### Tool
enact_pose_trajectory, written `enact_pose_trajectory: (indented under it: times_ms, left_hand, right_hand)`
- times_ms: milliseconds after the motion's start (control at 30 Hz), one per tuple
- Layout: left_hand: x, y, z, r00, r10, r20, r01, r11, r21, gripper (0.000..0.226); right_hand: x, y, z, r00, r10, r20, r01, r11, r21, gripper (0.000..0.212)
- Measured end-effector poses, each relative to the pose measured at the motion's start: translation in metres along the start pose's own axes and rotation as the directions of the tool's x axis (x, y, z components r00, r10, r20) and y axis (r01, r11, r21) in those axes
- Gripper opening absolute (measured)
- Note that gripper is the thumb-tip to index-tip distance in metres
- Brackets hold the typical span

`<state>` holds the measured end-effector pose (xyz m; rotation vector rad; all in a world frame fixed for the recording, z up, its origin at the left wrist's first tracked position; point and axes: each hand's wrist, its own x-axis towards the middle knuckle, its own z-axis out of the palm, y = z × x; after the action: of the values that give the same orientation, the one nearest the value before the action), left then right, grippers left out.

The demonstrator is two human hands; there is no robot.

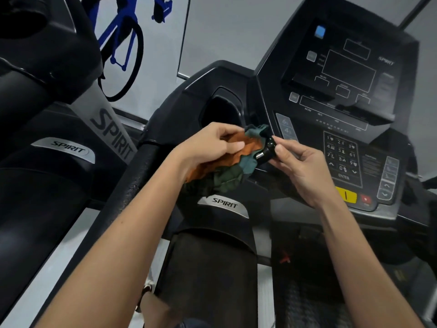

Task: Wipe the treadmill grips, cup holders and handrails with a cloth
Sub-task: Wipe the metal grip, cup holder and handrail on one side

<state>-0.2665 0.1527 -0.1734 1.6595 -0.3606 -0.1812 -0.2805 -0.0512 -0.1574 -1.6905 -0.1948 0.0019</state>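
Note:
An orange and green cloth is bunched in front of the treadmill's left console edge. My left hand grips the cloth from above, fingers curled over its orange part. The cloth wraps part of a short black grip with a metal sensor band. My right hand pinches that grip's end with thumb and fingertips. The left cup holder is a dark pocket just above my left hand. The black textured left handrail runs down to the lower left.
The console with keypad, yellow safety key and red stop button fills the right. A second Spirit treadmill stands at the left. A wall with a blue bicycle graphic lies behind. The belt lies below.

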Motion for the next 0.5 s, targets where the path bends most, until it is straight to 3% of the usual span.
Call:
enact_pose_trajectory:
  times_ms: [133, 300, 500]
  left_hand:
    - [0.019, 0.004, -0.003, 0.985, -0.11, 0.135, 0.126, 0.985, -0.121, 0.029]
    - [0.015, -0.021, -0.022, 0.975, -0.124, 0.185, 0.108, 0.99, 0.094, 0.056]
    - [0.005, -0.019, -0.034, 0.984, -0.084, 0.155, 0.074, 0.995, 0.066, 0.037]
  right_hand:
    - [0.0, 0.0, -0.001, 1.0, -0.01, -0.004, 0.01, 1.0, -0.001, 0.043]
    - [0.0, 0.003, -0.003, 1.0, -0.01, 0.004, 0.01, 1.0, 0.004, 0.066]
    - [0.0, 0.003, -0.003, 1.0, -0.03, 0.001, 0.03, 1.0, 0.01, 0.073]
